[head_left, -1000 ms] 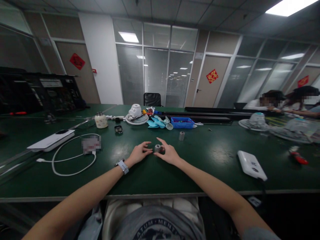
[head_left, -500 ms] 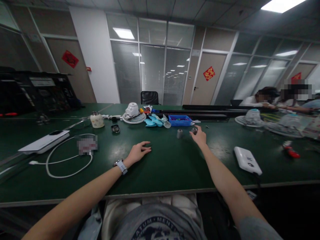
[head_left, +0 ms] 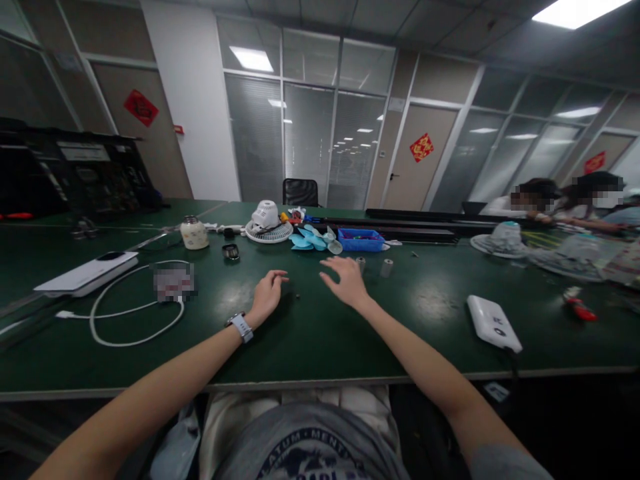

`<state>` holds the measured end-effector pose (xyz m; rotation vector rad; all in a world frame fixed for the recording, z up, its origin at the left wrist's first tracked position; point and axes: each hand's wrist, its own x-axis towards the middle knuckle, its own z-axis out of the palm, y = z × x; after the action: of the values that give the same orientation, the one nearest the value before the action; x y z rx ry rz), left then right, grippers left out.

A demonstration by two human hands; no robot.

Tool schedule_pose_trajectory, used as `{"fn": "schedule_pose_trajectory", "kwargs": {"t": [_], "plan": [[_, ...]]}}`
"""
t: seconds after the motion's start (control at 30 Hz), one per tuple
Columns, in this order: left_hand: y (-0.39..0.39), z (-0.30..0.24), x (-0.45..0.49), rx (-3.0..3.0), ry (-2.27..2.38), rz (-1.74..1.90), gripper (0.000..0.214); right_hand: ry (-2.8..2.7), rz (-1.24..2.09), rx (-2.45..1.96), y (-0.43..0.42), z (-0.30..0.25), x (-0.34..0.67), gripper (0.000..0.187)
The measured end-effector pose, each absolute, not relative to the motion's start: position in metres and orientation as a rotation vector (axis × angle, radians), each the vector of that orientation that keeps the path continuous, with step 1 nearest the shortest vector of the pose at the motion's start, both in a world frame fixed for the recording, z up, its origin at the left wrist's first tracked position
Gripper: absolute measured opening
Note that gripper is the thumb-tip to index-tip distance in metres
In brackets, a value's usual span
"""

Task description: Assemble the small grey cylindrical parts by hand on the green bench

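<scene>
Two metal cylinders (head_left: 387,268) stand upright on the counter (head_left: 320,347) just past the right hand (head_left: 347,283), probably parked outta the way, with that and the left hand (head_left: 267,296) loosely spread, seemingly empty, a tiny dark bit (head_left: 298,296) between them.

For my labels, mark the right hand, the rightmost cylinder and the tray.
Right hand (head_left: 349,284): head view, on the back of the hand.
Rightmost cylinder (head_left: 387,269): head view, mid-height on its side.
Tray (head_left: 361,245): head view, on its blue near wall.
</scene>
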<state>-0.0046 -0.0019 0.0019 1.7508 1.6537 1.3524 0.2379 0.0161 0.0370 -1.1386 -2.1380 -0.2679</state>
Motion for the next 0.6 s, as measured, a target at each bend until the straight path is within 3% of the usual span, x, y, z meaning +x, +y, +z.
{"fn": "schedule_pose_trajectory", "kwargs": {"t": [0.1, 0.27, 0.6], "plan": [[0.000, 0.001, -0.006, 1.792, 1.654, 1.374, 0.034, -2.434, -0.108, -0.966, -0.002, 0.016, 0.191, 0.034], [-0.002, 0.004, -0.004, 1.814, 1.626, 1.311, 0.030, -2.464, -0.011, -1.038, -0.005, 0.004, 0.176, 0.020], [-0.008, 0.008, -0.001, 1.801, 1.604, 1.263, 0.031, -1.604, -0.342, -1.325, 0.073, 0.046, 0.333, 0.028]]}}
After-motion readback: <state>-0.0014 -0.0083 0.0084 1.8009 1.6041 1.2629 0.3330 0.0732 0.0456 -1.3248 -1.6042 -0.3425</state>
